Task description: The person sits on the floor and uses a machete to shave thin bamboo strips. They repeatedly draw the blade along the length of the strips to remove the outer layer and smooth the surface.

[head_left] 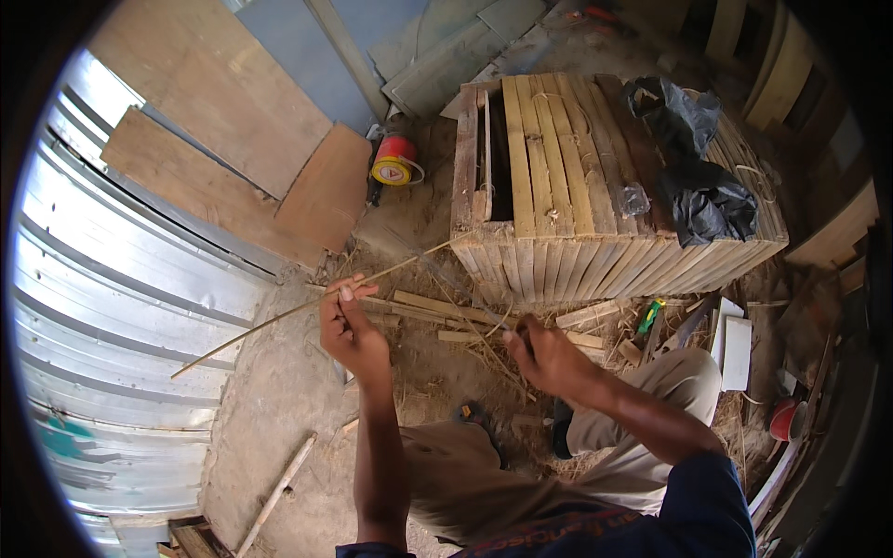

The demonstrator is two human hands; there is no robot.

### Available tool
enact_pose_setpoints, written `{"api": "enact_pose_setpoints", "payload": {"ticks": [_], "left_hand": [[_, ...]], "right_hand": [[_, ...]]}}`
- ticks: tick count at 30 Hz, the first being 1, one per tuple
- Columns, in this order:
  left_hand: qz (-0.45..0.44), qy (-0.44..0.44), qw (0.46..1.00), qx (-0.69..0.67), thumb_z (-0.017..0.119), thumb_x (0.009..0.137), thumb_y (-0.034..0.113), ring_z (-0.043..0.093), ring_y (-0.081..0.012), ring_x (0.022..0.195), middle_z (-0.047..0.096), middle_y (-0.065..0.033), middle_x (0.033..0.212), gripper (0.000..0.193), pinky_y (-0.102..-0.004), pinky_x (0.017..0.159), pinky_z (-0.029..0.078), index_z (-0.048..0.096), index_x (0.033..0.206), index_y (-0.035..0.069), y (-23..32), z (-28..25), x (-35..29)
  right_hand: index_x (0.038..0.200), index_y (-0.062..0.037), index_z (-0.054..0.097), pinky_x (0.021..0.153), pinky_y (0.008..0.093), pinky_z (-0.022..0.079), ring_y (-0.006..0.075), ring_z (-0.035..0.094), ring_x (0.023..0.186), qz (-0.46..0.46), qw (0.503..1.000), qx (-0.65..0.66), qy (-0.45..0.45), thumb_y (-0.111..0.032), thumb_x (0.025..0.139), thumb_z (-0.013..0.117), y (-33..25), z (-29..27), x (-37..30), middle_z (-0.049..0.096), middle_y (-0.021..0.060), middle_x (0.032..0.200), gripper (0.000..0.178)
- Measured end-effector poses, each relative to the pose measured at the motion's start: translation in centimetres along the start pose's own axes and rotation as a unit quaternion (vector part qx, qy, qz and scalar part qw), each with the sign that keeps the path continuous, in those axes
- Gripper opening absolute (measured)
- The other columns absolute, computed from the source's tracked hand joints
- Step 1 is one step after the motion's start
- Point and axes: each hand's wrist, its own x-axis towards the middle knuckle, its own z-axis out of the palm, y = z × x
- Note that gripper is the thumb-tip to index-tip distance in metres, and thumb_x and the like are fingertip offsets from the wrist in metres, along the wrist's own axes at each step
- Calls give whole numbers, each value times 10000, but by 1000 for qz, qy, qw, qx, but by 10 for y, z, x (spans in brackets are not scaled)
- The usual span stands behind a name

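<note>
A long, thin, slightly bent wooden strip (251, 329) is pinched in the fingers of my left hand (357, 340). One end of it points down toward the metal wall, and the other rises toward the near left corner of a slatted wooden box (595, 265). My right hand (556, 363) is closed around the handle of a knife (458, 285), whose long grey blade is blurred and slants up and left, passing close to the strip. Whether blade and strip touch, I cannot tell. Wood pieces (419, 305) and thin shavings (507, 367) lie beneath my hands.
Black plastic bags (712, 200) rest on the box. A red and yellow bucket (395, 160) stands left of it, near leaning plywood boards (214, 102). Corrugated metal (121, 325) walls the left side. A green-handled tool (651, 316) and a red container (787, 420) are at the right.
</note>
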Motion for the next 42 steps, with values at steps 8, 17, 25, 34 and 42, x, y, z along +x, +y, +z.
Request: {"api": "enact_pose_setpoints", "payload": {"ticks": [8, 17, 25, 34, 42], "left_hand": [[-2, 11, 1000, -8, 482, 1076, 135, 669, -210, 997, 731, -134, 950, 243, -353, 940, 489, 623, 978, -37, 0, -1, -3], [4, 4, 1000, 6, 487, 1072, 132, 669, -208, 992, 726, -129, 933, 242, -345, 933, 489, 619, 963, -40, -3, -1, 0], [4, 13, 1000, 15, 484, 1072, 129, 668, -211, 992, 723, -127, 924, 228, -350, 941, 486, 602, 972, -38, 0, 2, -1], [41, 3, 999, -18, 494, 1076, 197, 671, -180, 934, 723, -124, 932, 273, -338, 964, 468, 624, 978, -23, -6, 1, 3], [11, 8, 999, -29, 487, 1074, 136, 666, -179, 966, 703, -128, 976, 250, -313, 850, 498, 573, 900, -21, -9, 1, 5]], "right_hand": [[962, 87, 489, 401, 435, 432, 319, 594, 427, 36, 999, -23, 9, -274, 1085, 441, -8, -3, 1, 550, 204, 531, 384], [906, 126, 503, 376, 470, 452, 450, 629, 474, 67, 995, 5, 69, -241, 1064, 484, 0, -5, 4, 570, 267, 540, 400], [922, 131, 498, 394, 519, 457, 467, 628, 497, 48, 991, -93, 84, -242, 1051, 505, -1, -13, 0, 571, 285, 554, 394], [1008, 157, 511, 479, 548, 508, 483, 668, 585, 106, 994, -26, 25, -250, 1048, 514, -7, -9, -4, 601, 303, 595, 409], [944, 118, 500, 428, 501, 486, 464, 650, 532, 85, 996, -13, 37, -258, 1046, 518, -5, -15, 7, 593, 276, 566, 390]]}}
